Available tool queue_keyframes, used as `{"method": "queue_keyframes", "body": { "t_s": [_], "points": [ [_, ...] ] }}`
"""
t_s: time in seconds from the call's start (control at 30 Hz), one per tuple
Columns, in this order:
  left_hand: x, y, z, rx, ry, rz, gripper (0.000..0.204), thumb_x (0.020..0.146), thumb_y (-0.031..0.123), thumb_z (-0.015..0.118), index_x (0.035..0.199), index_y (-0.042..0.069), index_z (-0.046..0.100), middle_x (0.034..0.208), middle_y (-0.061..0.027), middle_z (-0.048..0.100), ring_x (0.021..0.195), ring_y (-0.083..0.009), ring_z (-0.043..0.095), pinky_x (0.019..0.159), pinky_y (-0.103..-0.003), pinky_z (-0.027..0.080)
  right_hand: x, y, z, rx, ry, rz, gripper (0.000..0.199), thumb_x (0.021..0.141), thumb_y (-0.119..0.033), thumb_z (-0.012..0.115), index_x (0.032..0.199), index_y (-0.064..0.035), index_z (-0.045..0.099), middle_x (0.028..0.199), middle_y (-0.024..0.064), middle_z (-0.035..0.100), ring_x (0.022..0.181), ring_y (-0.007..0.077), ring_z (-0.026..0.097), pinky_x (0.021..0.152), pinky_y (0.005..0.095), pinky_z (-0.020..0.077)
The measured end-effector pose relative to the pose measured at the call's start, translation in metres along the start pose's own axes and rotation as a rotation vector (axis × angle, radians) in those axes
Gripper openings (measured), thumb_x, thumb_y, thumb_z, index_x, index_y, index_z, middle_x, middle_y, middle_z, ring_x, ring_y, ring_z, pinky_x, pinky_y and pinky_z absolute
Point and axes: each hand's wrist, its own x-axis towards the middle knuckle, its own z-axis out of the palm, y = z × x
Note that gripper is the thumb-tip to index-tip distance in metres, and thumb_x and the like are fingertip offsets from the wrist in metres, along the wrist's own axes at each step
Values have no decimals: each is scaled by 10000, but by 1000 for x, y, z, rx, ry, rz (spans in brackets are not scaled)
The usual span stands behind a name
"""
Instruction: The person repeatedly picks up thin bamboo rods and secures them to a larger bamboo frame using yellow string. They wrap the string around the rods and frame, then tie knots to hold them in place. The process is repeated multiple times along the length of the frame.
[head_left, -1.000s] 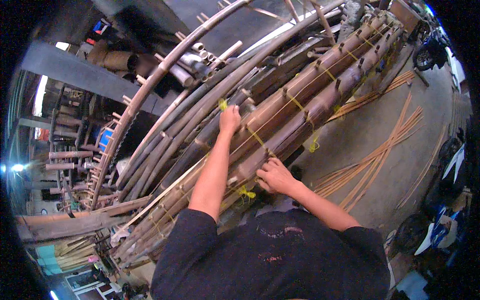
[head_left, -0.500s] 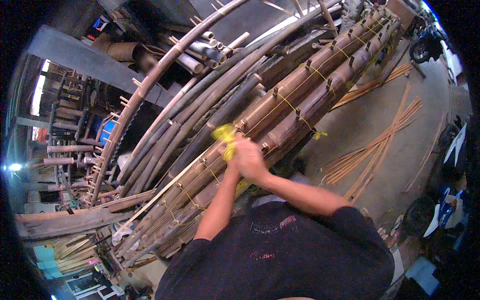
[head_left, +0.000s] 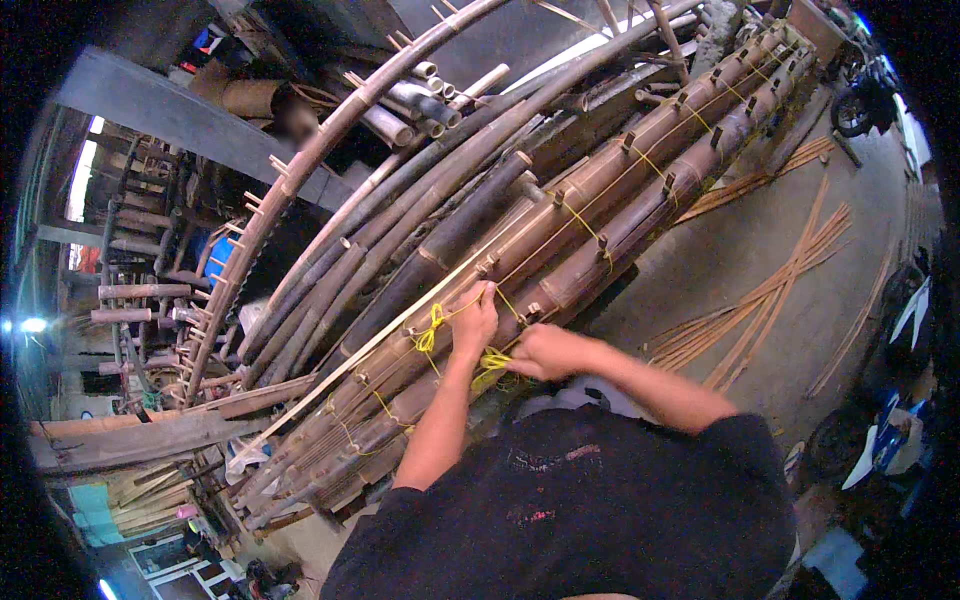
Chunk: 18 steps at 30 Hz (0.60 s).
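Note:
Two thick brown bamboo poles, an upper-left one (head_left: 600, 165) and a lower-right one (head_left: 650, 213), lie side by side on a slant, with short dark pegs standing in them. Thin yellow cord (head_left: 432, 325) runs around the pegs and across the poles. Over the upper-left pole, my left hand (head_left: 473, 320) is closed on the cord, whose loops hang just left of the fingers. My right hand (head_left: 553, 352), lower and to the right beside the other pole, grips a loose yellow bundle of the same cord. Fingertips of both hands are partly hidden.
More long bamboo poles (head_left: 430, 180) are stacked beyond. A curved pole with pegs (head_left: 330, 130) arches at the far left. Thin bamboo strips (head_left: 770, 290) lie crossed on the floor at right, near a parked motorbike (head_left: 885, 430).
My hands, together above the poles with the cord bundle, have moved apart. The right came down and right with the bundle; the left stays near the upper-left pole.

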Motion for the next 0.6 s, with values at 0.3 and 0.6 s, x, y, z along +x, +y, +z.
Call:
{"method": "queue_keyframes", "body": {
  "t_s": [0.3,0.6],
  "points": [
    [113,2,-30,-104,190,-16,259,919,191,501,907,-5,671,785,-137,690,762,-232,666,688,-369,502,-8,11,54,-136,378,-94,291,903,-241,577,693,-39,582,681,127,590,743,336,587,902,420,457],
    [201,-207,-108,-918,390,-613,238,875,232,561,747,50,644,722,-91,636,597,-170,568,557,-334,464,-69,48,85,2015,1734,-87,275,961,-308,465,971,-63,590,1039,94,629,1008,237,576,911,409,455]
  ]
}}
